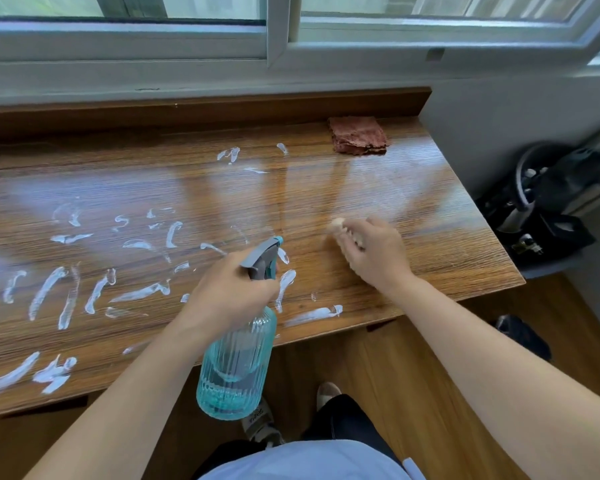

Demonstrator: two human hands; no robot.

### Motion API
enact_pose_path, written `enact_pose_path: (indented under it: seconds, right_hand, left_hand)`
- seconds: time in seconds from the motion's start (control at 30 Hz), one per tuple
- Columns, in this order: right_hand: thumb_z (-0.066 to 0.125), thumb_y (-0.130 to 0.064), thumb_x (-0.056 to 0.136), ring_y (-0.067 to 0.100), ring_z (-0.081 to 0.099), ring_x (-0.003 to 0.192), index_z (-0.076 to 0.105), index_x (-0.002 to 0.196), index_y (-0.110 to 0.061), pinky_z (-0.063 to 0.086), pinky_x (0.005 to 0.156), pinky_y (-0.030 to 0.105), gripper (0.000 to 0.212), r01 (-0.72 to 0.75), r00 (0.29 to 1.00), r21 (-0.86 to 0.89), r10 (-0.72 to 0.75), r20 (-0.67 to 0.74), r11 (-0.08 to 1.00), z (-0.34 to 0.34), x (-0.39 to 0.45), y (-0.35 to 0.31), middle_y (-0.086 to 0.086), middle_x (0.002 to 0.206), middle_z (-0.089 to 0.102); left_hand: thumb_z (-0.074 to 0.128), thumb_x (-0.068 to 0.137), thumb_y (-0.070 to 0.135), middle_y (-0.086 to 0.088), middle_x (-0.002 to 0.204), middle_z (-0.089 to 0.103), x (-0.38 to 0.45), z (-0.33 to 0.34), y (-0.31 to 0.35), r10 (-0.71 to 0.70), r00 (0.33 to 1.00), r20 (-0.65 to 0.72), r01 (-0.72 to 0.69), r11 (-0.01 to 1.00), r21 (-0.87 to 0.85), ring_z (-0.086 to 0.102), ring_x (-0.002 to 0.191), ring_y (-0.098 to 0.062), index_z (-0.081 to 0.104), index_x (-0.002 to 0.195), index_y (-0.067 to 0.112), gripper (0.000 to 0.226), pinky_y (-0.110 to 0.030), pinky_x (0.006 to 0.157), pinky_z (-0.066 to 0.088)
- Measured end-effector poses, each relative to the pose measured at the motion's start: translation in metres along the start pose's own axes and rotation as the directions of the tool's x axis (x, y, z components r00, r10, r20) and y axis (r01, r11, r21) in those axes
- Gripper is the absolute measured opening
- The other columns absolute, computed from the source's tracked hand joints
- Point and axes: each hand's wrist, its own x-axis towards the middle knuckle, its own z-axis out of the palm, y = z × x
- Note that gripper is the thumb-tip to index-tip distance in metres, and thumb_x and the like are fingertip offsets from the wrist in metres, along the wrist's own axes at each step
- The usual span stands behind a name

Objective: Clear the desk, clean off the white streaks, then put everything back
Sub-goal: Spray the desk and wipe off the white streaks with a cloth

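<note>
The left hand (232, 292) grips the neck of a ribbed blue spray bottle (236, 365), nozzle aimed far across the desk (430, 265). The right hand (374, 251) rests on the wood with curled fingers; whether it holds anything, I cannot tell. White streaks (66, 289) crowd the near left, so mist there and wet each mark. A folded brown cloth (358, 136) waits at the far right, unobstructed.

Wooden desk (430, 237) bears white streaks (66, 292) and a folded cloth (358, 135).
</note>
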Motion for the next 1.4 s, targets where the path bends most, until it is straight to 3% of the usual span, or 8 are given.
enact_pose_path:
  seconds: [0.1, 0.3, 0.53, 0.67, 0.93, 1.17, 1.3, 1.4]
  right_hand:
    - [0.058, -0.036, 0.100, 0.026, 0.060, 0.096, 0.068, 0.125, -0.021, 0.048, 0.085, 0.042, 0.030, -0.064, 0.998, -0.065, 0.066, 0.017, 0.996, 0.012, 0.001, 0.005, 0.002, 0.105, 0.066]
    - [0.064, -0.033, 0.097, 0.009, 0.047, 0.081, 0.070, 0.119, -0.021, 0.042, 0.075, 0.035, 0.026, 0.356, 0.902, 0.083, -0.365, 0.229, 0.931, 0.012, -0.058, -0.019, -0.014, 0.087, 0.051]
    - [0.059, -0.039, 0.100, 0.023, 0.063, 0.097, 0.069, 0.123, -0.020, 0.051, 0.087, 0.045, 0.031, 0.015, 0.999, 0.055, -0.017, 0.039, 0.998, 0.000, -0.018, 0.018, 0.001, 0.109, 0.069]
    - [0.056, -0.038, 0.100, 0.025, 0.060, 0.094, 0.067, 0.123, -0.023, 0.047, 0.083, 0.045, 0.030, 0.078, 0.996, -0.045, -0.077, 0.036, 0.996, 0.007, -0.028, 0.024, 0.002, 0.103, 0.065]
    - [0.059, -0.033, 0.099, 0.032, 0.061, 0.089, 0.069, 0.120, -0.018, 0.049, 0.078, 0.046, 0.028, 0.107, 0.994, -0.051, -0.107, -0.001, 0.993, 0.013, -0.031, 0.028, 0.008, 0.100, 0.067]
    - [0.057, -0.038, 0.098, 0.035, 0.059, 0.096, 0.069, 0.122, -0.023, 0.047, 0.083, 0.046, 0.031, 0.084, 0.995, -0.043, -0.082, 0.056, 0.996, 0.009, -0.033, 0.028, 0.010, 0.102, 0.063]
    - [0.056, -0.047, 0.097, 0.032, 0.054, 0.105, 0.069, 0.124, -0.034, 0.042, 0.091, 0.046, 0.033, -0.056, 0.997, -0.061, 0.059, 0.048, 0.997, -0.002, -0.021, 0.040, 0.006, 0.106, 0.061]
    - [0.060, -0.042, 0.095, 0.029, 0.057, 0.103, 0.070, 0.121, -0.026, 0.041, 0.090, 0.044, 0.031, -0.068, 0.997, -0.065, 0.070, 0.019, 0.996, 0.000, -0.024, 0.038, 0.003, 0.105, 0.063]
  left_hand:
    - [0.059, 0.083, 0.012, 0.007, 0.059, 0.038, -0.005, 0.001, -0.001, -0.024, 0.999, -0.027, 0.023, 0.999, -0.034, 0.038, 0.059, -0.018, 0.060, 0.104, 0.004, 0.022, -0.035, 0.057, 0.037]
    - [0.060, 0.084, 0.012, -0.002, 0.066, 0.039, -0.019, 0.013, -0.003, -0.085, 0.995, -0.049, 0.086, 0.996, 0.004, 0.038, 0.058, -0.020, 0.048, 0.085, 0.011, 0.011, -0.035, 0.057, 0.035]
    - [0.063, 0.087, 0.022, 0.000, 0.068, 0.051, -0.050, 0.061, -0.019, -0.102, 0.992, -0.081, 0.113, 0.982, 0.152, 0.048, 0.062, -0.022, 0.054, 0.089, 0.019, 0.010, -0.034, 0.059, 0.037]
    - [0.060, 0.092, 0.025, 0.003, 0.077, 0.061, -0.067, 0.097, -0.028, -0.080, 0.984, -0.158, 0.122, 0.953, 0.278, 0.058, 0.070, -0.020, 0.053, 0.093, 0.028, 0.008, -0.035, 0.059, 0.042]
    - [0.062, 0.093, 0.028, 0.006, 0.086, 0.066, -0.077, 0.127, -0.031, -0.168, 0.975, -0.145, 0.192, 0.967, 0.170, 0.067, 0.079, -0.017, 0.055, 0.098, 0.034, 0.010, -0.045, 0.077, 0.061]
    - [0.061, 0.092, 0.029, 0.005, 0.084, 0.063, -0.074, 0.132, -0.020, -0.128, 0.985, -0.112, 0.142, 0.982, 0.126, 0.065, 0.079, -0.018, 0.057, 0.100, 0.033, 0.010, -0.042, 0.074, 0.058]
    - [0.061, 0.093, 0.027, 0.003, 0.087, 0.063, -0.068, 0.123, -0.024, -0.090, 0.993, -0.075, 0.100, 0.985, 0.142, 0.064, 0.081, -0.017, 0.059, 0.097, 0.030, 0.006, -0.039, 0.073, 0.057]
    - [0.061, 0.092, 0.023, 0.003, 0.087, 0.065, -0.065, 0.108, -0.030, -0.014, 1.000, -0.001, 0.014, 0.996, 0.094, 0.063, 0.081, -0.015, 0.059, 0.097, 0.031, 0.010, -0.037, 0.073, 0.055]
